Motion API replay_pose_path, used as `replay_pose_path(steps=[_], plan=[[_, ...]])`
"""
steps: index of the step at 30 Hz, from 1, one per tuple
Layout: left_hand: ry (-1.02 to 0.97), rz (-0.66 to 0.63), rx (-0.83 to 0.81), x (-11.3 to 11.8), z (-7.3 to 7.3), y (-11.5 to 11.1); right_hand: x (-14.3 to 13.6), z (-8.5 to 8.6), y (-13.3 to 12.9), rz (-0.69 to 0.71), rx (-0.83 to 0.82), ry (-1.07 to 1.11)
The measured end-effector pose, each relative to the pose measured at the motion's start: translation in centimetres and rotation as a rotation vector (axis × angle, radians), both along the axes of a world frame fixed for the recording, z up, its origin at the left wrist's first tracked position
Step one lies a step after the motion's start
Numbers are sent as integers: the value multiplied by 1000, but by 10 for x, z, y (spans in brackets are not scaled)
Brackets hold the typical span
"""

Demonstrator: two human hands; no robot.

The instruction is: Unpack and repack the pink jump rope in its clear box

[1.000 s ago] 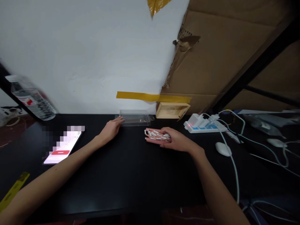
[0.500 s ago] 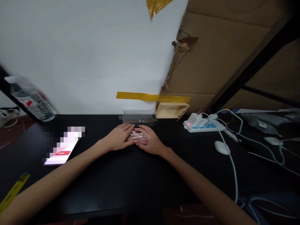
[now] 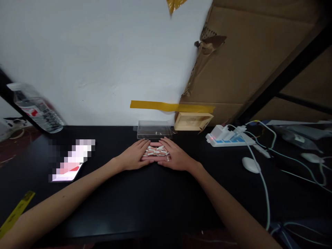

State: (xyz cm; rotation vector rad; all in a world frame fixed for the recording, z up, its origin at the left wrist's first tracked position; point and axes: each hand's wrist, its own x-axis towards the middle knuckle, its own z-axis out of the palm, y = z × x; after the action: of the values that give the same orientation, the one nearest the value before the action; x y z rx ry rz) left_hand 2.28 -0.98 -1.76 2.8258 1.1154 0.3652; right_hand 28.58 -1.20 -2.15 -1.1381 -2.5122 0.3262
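A small pink tray-like thing (image 3: 155, 158) with long pink edges lies on the black table, and small white-and-pink pieces (image 3: 157, 151) fill its middle in uneven rows. What kind of pieces they are is too small to tell. My left hand (image 3: 133, 154) wraps round the left end, thumb along the near edge and fingers over the far side. On the right end my right hand (image 3: 178, 155) does the same. A small round spot shows by the right thumb. Both ends of the tray are hidden under my palms.
Behind my hands stand a clear plastic box (image 3: 155, 130) and a shallow wooden box (image 3: 193, 121). To the right are a power strip (image 3: 230, 138), a white mouse (image 3: 250, 165) and loose cables. A phone (image 3: 71, 164) and a water bottle (image 3: 40, 110) are at the left.
My hands have drawn apart sideways, so a wider stretch of the pieces and the pink edges shows between them. The view has shifted slightly.
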Motion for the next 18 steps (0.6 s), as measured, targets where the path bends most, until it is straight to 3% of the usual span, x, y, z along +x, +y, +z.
replay_pose_path(steps=[9,18], plan=[[74,1,82,5,8,-5,-1,3,-1,27,-2,-54],[57,-17,56,13,11,-4,-2,1,-1,35,-1,-69]])
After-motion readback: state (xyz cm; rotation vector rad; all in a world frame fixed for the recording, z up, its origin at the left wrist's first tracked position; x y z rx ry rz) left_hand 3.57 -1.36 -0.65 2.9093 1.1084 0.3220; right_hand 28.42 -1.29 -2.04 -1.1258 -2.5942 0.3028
